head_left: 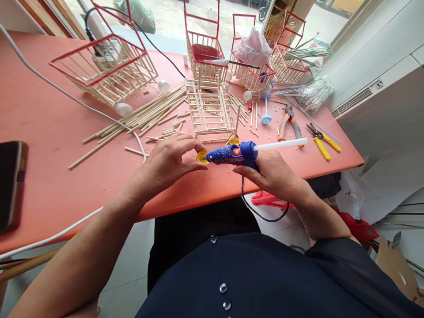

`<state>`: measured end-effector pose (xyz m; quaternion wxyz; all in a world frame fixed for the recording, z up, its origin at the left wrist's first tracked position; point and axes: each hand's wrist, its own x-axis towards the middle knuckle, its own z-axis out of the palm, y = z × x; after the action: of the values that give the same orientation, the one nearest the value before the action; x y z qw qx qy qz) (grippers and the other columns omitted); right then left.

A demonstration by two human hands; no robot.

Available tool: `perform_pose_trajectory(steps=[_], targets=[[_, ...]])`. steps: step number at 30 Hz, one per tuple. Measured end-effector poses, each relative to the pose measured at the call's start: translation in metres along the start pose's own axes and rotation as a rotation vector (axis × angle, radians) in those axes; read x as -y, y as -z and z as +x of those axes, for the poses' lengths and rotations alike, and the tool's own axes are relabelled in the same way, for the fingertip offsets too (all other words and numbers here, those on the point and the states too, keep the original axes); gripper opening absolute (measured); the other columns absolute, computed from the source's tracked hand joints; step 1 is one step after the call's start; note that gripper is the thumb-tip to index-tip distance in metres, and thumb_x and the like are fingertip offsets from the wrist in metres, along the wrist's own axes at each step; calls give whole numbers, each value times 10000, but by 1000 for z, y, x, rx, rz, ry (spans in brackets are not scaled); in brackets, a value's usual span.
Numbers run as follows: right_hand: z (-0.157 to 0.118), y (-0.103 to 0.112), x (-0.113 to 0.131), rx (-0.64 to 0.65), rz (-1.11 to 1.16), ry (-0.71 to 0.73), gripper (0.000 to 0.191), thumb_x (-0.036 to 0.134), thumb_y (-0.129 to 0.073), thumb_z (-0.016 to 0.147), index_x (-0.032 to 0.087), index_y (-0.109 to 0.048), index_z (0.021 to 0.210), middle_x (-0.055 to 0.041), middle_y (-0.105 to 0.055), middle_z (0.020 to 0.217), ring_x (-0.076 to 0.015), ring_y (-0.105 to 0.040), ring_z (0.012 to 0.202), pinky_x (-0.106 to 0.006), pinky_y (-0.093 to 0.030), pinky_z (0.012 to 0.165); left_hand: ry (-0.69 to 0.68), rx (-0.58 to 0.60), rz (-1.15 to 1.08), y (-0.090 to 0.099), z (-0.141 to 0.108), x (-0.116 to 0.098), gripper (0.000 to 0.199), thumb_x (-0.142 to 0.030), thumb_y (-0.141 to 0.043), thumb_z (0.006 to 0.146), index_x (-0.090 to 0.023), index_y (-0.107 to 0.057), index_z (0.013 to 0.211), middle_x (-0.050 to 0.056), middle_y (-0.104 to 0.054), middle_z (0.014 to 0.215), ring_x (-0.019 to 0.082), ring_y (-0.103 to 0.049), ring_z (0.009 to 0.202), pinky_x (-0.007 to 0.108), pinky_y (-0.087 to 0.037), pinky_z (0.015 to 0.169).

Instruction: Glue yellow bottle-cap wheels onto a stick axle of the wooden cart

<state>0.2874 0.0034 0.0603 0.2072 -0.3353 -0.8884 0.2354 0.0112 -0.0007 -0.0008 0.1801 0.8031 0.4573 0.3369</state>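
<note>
The left hand (167, 161) is pinching a yellow cap (202, 157) between thumb and fingers (192, 143), just above the near part of the desk (112, 190). The right hand (280, 176) is gripping a blue glue gun (230, 154), its fingers closing around the handle. The nozzle is pointing toward the left hand and is meeting the cap; whether glue is flowing, one cannot tell. A translucent glue stick (281, 144) is protruding from the rear of the gun.

Probable faults and causes:

- Burn: the left fingertips are bracketing the nozzle closely; a small slip of either hand could be bringing hot metal or glue onto skin.
- Misplaced adhesive: the cap is small and is relying on a light pinch; nozzle pressure could be tilting it or pushing it out.
- Disturbed parts: a second yellow cap (234, 140) and a nearly upright dowel (237, 121) are standing just behind the gun body; a sideways swing could be knocking them.
- Snagging: a black cord (265, 218) is looping below the desk edge; a pull on it could be shifting the nozzle.
- Contamination: loose dowel offcuts (172, 132) and crumbs are lying nearby; stray glue could be picking them up.
</note>
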Motion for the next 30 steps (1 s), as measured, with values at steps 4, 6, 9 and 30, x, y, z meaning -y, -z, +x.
perform_pose_trajectory(steps=[4, 6, 9, 30], targets=[[1, -1, -3, 0, 9, 21, 380, 488, -592, 1077, 179, -764, 1217, -60, -793, 954, -203, -700, 818, -292, -514, 779, 6, 22, -4, 0, 0, -1, 375, -616, -711, 948, -243, -748, 945, 58, -776, 982, 254, -714, 950, 364, -537, 869], [1, -2, -3, -4, 12, 21, 388, 490, -595, 1075, 172, -765, 1216, -68, -798, 971, -210, -710, 840, -294, -520, 792, 3, 19, -4, 0, 0, -1, 370, -612, -713, 948, -244, -751, 947, 57, -776, 982, 251, -711, 947, 364, -538, 871], [1, -1, -3, 1, 12, 13, 373, 474, -599, 1073, 176, -764, 1226, -69, -800, 977, -215, -713, 856, -299, -530, 816, 7, 21, -8, -1, 0, -1, 359, -603, -725, 942, -245, -754, 952, 57, -776, 989, 252, -712, 952, 366, -540, 876], [1, -1, -3, -16, -8, -5, 388, 525, -586, 1071, 169, -738, 1034, -41, -746, 844, -170, -618, 714, -277, -461, 698, 13, 32, -20, 0, 0, -1, 359, -605, -716, 946, -247, -750, 939, 54, -777, 981, 248, -708, 944, 366, -543, 876]])
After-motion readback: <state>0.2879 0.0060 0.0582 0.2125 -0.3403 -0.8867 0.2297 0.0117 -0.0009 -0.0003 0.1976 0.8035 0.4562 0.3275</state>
